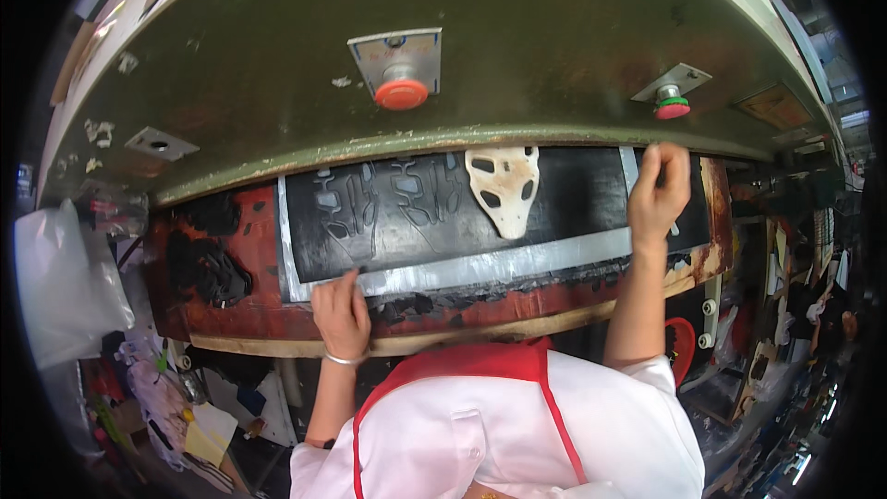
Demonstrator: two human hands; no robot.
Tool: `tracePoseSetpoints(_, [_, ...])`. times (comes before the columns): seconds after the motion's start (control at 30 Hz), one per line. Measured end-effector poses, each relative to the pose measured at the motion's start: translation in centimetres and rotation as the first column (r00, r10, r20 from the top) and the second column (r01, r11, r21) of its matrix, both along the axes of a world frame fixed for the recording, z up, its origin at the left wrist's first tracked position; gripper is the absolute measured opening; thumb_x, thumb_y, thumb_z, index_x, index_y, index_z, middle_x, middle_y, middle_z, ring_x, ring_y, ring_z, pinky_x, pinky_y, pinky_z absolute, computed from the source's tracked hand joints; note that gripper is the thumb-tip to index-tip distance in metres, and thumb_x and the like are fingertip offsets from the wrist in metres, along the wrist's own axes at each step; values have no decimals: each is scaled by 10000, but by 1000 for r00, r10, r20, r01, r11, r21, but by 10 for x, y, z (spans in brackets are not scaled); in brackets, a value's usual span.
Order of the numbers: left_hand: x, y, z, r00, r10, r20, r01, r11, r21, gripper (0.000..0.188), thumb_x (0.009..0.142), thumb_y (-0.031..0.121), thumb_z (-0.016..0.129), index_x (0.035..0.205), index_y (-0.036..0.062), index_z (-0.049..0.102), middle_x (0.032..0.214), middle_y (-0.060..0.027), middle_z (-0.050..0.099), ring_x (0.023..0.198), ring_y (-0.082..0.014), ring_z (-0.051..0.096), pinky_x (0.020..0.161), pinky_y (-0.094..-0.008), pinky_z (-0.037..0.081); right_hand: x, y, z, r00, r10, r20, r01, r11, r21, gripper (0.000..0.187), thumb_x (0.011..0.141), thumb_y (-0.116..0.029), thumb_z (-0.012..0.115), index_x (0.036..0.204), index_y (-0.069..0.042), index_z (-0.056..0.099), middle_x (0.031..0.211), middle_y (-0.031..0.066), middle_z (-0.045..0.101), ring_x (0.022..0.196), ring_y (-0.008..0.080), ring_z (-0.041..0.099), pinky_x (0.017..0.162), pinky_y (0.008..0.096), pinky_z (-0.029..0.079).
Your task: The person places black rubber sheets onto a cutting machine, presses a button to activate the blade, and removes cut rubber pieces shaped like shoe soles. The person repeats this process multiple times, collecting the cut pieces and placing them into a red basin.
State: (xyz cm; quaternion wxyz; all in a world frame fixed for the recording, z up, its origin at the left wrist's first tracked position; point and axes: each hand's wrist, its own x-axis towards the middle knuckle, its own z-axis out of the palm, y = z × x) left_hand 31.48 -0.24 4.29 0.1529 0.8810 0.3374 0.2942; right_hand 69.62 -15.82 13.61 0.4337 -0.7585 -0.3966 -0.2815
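A black sheet [577, 189] with silver tape along its borders lies on the reddish work table. Several cut outlines show in its left part. On the sheet rests a pale cutting die [504, 187], a tapered plate with dark openings, its narrow end toward me. My left hand [342, 316], fingers curled, is at the sheet's near left corner, over the taped border; what it grips, if anything, is hidden. My right hand [660, 189] is closed in a fist over the sheet's right end, close to the machine's lower edge. Its inside cannot be seen.
A green press head [527, 55] spans the far side, bearing a red push button [401, 93] and a smaller pink-and-green button [672, 106]. Black scraps [217, 273] lie on the table's left end. Clear plastic sheeting [69, 282] hangs at far left.
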Motion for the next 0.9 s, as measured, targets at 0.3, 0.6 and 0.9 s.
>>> tracePoseSetpoints(0.3, [40, 29, -39, 995, -78, -55, 73, 994, -85, 95, 827, 32, 653, 921, 28, 647, 719, -108, 566, 669, -301, 531, 631, -392, 431, 23, 24, -6, 990, -119, -80, 111, 989, -99, 126, 954, -24, 498, 831, 3, 505, 799, 109, 483, 697, 258, 477, 635, 333, 400])
tracePoseSetpoints(0.6, [37, 16, -32, 999, -52, 8, 52, 994, -94, 57, 795, 86, 713, 816, 50, 674, 724, -105, 603, 664, -303, 553, 622, -397, 432, -116, -35, -86, 796, 280, -537, -517, 776, -361, 285, 792, -110, 727, 1051, -14, 658, 843, 155, 634, 846, 322, 591, 781, 406, 470])
tracePoseSetpoints(0.9, [7, -30, -20, 995, -74, -74, 57, 976, -210, 196, 787, 113, 731, 639, 34, 628, 672, -135, 597, 690, -333, 568, 637, -426, 433, -140, -80, -96, 763, 213, -611, -446, 857, -259, 24, 809, 1, 640, 830, -9, 649, 882, 131, 674, 894, 315, 603, 830, 408, 464])
